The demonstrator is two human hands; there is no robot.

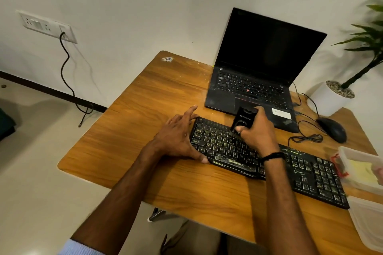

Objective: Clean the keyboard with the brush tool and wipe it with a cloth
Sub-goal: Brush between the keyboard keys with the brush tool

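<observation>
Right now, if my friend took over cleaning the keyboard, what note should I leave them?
Left hand: open, fingers spread over the left end of the keyboard, steadying it.
Right hand: grip round the black brush tool, held over the upper-left keys.
Keyboard lies slanted on the wooden table, in front of the laptop.
Done: brushing looks under way; pale streaks show on the keys.
Left: brush the other keys, then wipe. No cloth is plainly in view; something yellow lies in the clear box at the right, maybe it.
</observation>
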